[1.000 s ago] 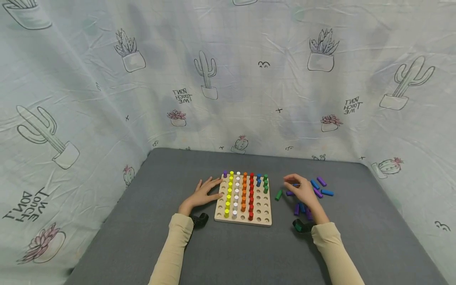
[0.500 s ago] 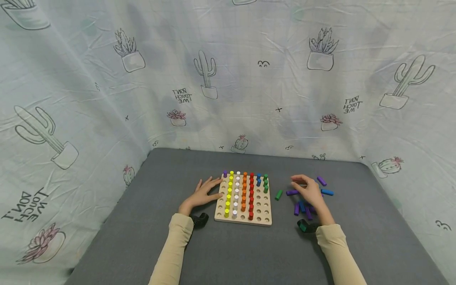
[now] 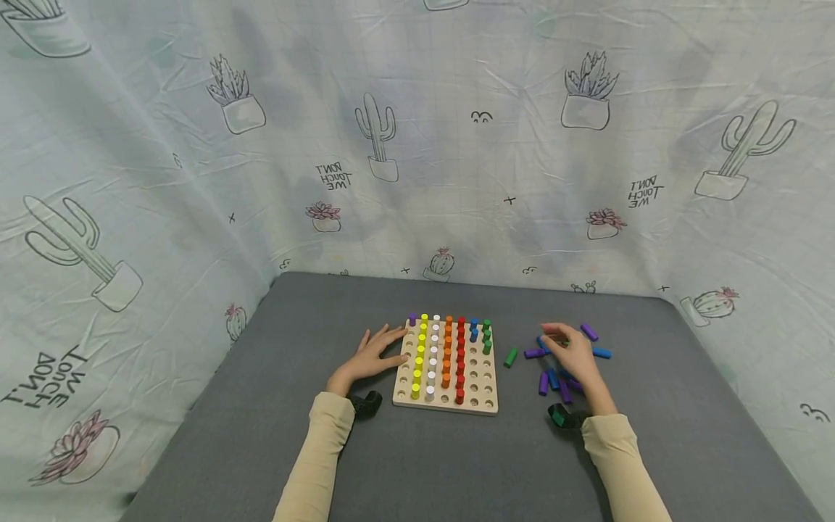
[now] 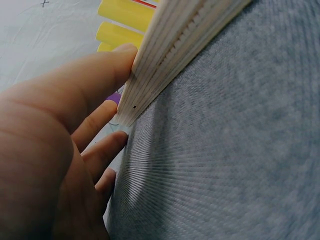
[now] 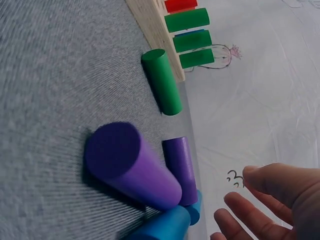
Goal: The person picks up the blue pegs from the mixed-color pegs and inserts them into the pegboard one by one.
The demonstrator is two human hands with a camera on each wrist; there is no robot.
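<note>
A wooden pegboard [image 3: 446,406] carries upright columns of yellow, white, orange and red pegs, plus two blue, three green and one purple. My left hand [image 3: 368,359] rests at its left side with fingers spread; in the left wrist view the thumb [image 4: 107,65] touches the board's edge. Over the loose pegs at right hovers my right hand [image 3: 574,354], its fingers loosely bent. Nothing shows between its fingertips in the right wrist view, where a purple peg [image 5: 132,165] and a blue peg [image 5: 162,225] lie close by. A green peg [image 3: 511,357] lies between board and pile.
More loose pegs surround the right hand, among them a purple peg [image 3: 589,331] behind it and a blue peg [image 3: 601,353] to its right. The grey tabletop [image 3: 417,471] meets a cactus-print cloth [image 3: 417,145] at the back and sides.
My right hand has shifted right, away from the board and farther over the loose pegs, uncovering some at its left. My left hand has stayed at the board's side.
</note>
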